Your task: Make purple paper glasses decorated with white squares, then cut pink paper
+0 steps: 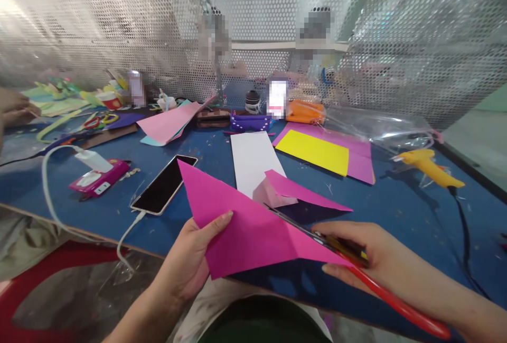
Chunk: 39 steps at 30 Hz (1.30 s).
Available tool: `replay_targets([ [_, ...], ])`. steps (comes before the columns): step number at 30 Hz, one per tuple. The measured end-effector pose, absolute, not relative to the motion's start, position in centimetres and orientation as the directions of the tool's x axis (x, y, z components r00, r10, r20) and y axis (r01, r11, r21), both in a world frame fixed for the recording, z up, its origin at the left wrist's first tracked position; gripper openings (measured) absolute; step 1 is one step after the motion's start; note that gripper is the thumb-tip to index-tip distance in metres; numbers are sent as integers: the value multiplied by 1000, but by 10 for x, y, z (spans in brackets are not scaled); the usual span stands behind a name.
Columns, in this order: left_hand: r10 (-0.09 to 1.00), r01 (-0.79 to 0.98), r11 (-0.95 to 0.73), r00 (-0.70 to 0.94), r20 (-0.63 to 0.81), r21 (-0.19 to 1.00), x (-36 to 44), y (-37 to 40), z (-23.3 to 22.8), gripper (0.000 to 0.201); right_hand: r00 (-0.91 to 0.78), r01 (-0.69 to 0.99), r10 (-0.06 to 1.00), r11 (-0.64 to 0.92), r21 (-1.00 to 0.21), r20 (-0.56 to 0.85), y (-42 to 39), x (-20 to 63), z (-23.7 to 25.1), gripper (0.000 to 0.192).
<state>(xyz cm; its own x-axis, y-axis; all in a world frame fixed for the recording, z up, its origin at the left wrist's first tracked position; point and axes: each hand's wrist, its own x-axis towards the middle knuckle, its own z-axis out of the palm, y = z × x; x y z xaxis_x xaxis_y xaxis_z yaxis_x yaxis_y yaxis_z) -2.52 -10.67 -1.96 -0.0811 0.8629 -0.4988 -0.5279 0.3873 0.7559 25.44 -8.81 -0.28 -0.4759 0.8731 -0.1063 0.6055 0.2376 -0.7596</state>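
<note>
Cutting progress: we judge the cut well under way, since a strip of the same pink already hangs loose past the blades, while the larger part of the sheet is uncut.
Left hand (186, 258): we grip the near left corner of the pink sheet (241, 226), thumb pressed on top, fingers closed beneath it, holding it up above the table edge.
Sheet: folded into a triangle, its point aimed up and left toward the phone (164, 184), its long edge running right toward the scissors.
Scissors (328, 245): the blades are slid into the sheet's right side, lying nearly flat, tips pointing left and away; the red handle trails back along our wrist.
Right hand (356, 258): closed around the scissor handles, fingers curled over them, just right of the sheet's lower right corner and touching the paper there.
Loose strip (301, 189): it lies just beyond the blades, resting on white paper (253, 158) on the blue table (396, 211).
Left to do: we judge the remaining length still needs cutting.
</note>
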Motion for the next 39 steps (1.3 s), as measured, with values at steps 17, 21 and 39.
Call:
replay_targets([
  [17,864,-481,409,-71,-499,776,-17,-114,-16,27,-526,639,840,290,-713,-130,-91,240,2,33],
  [21,869,-479,404,-64,-490,779,-15,-114,-18,28,-530,663,840,324,-675,-117,-92,243,-6,31],
  [39,861,-430,412,-104,-498,803,-13,-114,-16,30,-371,724,929,290,-625,1,-90,245,-9,31],
])
